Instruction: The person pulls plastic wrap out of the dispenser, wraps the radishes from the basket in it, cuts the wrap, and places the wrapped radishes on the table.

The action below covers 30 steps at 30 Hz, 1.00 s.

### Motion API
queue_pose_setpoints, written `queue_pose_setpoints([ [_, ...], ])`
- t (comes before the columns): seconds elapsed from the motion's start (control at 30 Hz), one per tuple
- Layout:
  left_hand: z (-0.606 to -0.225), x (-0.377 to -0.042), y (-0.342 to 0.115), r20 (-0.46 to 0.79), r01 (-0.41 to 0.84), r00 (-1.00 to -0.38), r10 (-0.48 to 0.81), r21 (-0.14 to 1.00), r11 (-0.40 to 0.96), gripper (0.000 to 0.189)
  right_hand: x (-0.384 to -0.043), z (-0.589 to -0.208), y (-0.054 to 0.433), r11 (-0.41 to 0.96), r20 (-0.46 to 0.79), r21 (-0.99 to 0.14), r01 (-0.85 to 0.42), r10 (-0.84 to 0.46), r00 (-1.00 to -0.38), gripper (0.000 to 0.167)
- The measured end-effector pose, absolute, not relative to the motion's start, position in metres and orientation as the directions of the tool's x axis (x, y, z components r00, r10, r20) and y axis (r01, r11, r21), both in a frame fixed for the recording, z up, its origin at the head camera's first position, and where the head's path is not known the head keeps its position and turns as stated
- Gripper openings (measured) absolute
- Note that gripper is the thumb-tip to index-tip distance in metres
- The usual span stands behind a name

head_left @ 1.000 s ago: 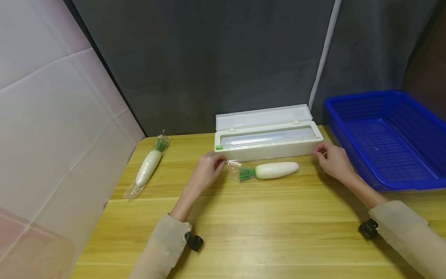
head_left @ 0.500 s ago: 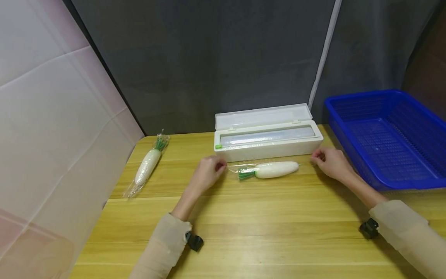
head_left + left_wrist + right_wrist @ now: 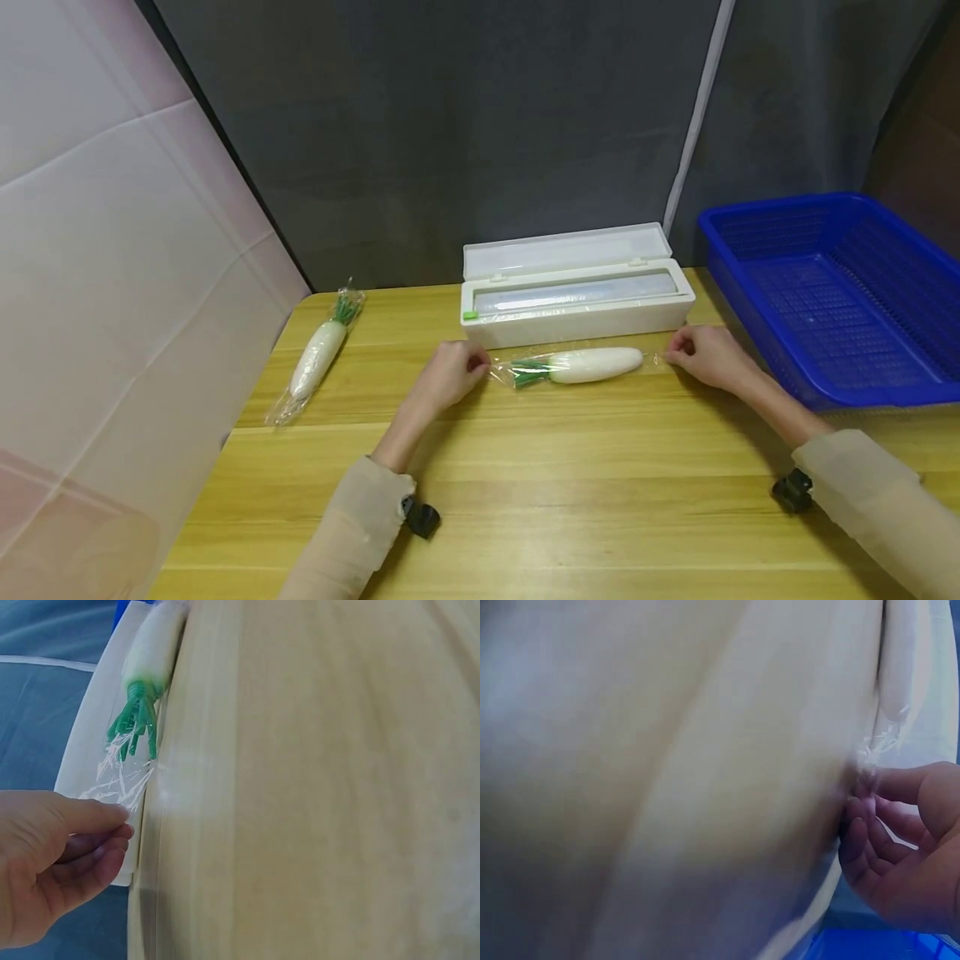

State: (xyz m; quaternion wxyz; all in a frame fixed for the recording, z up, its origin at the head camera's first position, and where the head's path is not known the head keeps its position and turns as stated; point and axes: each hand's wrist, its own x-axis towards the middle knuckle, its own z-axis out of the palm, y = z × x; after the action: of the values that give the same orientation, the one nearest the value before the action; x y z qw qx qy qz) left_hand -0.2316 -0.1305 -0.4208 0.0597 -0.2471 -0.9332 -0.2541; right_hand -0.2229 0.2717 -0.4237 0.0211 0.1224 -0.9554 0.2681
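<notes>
A white radish [image 3: 596, 365] with green stem stubs [image 3: 137, 720] lies sideways on the table, in clear plastic wrap [image 3: 124, 780]. At its leafy end my left hand [image 3: 452, 371] pinches the gathered wrap between thumb and fingers. My right hand [image 3: 708, 357] pinches the wrap's other end, just past the radish's tip; the right wrist view shows the crinkled film [image 3: 877, 746] at the fingertips. Right behind the radish stands a white cling film dispenser [image 3: 577, 321], its lid up and a film roll [image 3: 577, 293] inside. A green slider [image 3: 470, 315] sits at its left end.
Another radish [image 3: 318, 358], wrapped in film, lies at the table's left side. A blue plastic basket [image 3: 817, 292] stands at the right, close to my right hand. A dark grey curtain [image 3: 450, 133] hangs behind the wooden table [image 3: 570, 500].
The film at the leafy end has been drawn over the green stems. My left hand has come down slightly; my right hand has moved down and a little left toward the radish's tip.
</notes>
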Motion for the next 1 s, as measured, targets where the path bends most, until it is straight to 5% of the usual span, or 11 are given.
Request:
queue_pose_setpoints([
  [1.0,-0.423,-0.232,-0.145,0.062,0.274,-0.934,0.352,0.759,0.591,0.017,-0.215,-0.42,0.288,0.797,0.071,-0.579,-0.172,-0.161,-0.984,0.02],
])
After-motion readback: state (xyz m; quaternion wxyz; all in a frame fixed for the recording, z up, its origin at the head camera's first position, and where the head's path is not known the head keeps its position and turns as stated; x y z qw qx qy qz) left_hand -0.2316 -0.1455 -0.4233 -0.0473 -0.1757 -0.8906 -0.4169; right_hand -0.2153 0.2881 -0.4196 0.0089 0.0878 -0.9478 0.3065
